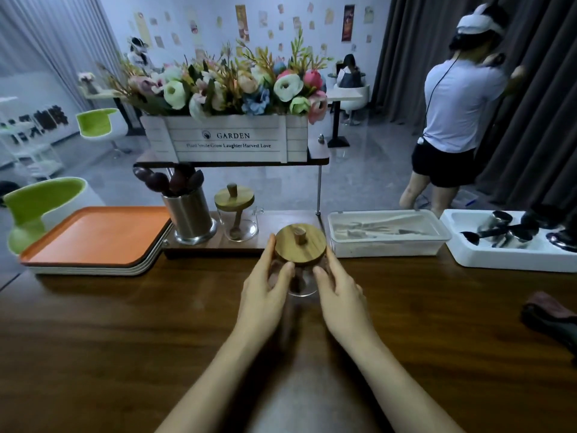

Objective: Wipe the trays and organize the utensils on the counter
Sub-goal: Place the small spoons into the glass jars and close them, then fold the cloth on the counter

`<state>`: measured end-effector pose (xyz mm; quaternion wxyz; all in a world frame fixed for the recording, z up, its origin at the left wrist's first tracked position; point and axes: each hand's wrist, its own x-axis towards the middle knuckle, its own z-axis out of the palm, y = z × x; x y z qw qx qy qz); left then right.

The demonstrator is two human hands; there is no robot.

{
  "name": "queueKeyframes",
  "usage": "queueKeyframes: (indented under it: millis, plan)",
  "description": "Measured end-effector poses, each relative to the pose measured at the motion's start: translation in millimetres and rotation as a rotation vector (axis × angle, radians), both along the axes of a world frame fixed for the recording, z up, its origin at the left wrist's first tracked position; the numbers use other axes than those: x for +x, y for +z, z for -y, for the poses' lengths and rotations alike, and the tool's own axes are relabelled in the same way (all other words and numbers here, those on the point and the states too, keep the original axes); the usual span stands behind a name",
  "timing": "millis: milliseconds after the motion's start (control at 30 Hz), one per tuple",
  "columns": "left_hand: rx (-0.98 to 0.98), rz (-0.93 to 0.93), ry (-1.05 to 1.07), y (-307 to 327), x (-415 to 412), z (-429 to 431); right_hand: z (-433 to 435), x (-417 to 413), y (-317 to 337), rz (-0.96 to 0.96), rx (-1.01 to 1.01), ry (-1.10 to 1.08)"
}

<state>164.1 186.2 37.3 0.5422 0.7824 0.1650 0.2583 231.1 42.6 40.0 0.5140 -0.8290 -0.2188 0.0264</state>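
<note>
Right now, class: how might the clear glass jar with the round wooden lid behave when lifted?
The clear glass jar with the round wooden lid is probably fragile and smooth, so slippery. Its lid seems only resting and may slide off. The left hand and right hand cradle it.

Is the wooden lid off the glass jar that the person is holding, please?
No, the wooden lid sits on the glass jar held between both hands.

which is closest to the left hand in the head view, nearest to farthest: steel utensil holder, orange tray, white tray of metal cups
From the left hand:
1. Steel utensil holder, behind it, slightly left.
2. Orange tray, far left on the counter.
3. White tray of metal cups, far right.
</note>
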Motion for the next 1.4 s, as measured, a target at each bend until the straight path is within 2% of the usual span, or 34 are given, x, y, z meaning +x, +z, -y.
queueKeyframes:
  millis: [200,333,633,900,1067,1233,1400]
  plan:
    - [0.003,-0.032,-0.103,30,70,-47,-57,67,17,-0.043,0.072,-0.027]
    - [-0.002,-0.086,-0.136,32,100,-66,-80,96,14,-0.104,0.051,-0.066]
    - [-0.032,-0.129,-0.162,13,127,-90,-94,111,7,-0.128,0.033,-0.057]
    - [0.083,-0.084,-0.193,9,121,-83,-85,104,9,-0.164,0.053,-0.063]
    - [0.108,-0.022,-0.165,7,100,-64,-56,89,5,-0.156,0.112,-0.064]
    - [0.131,-0.001,-0.028,-7,52,-17,10,67,7,-0.135,0.093,-0.06]
    - [0.179,-0.013,-0.129,-22,37,72,121,50,9,-0.127,0.027,-0.136]
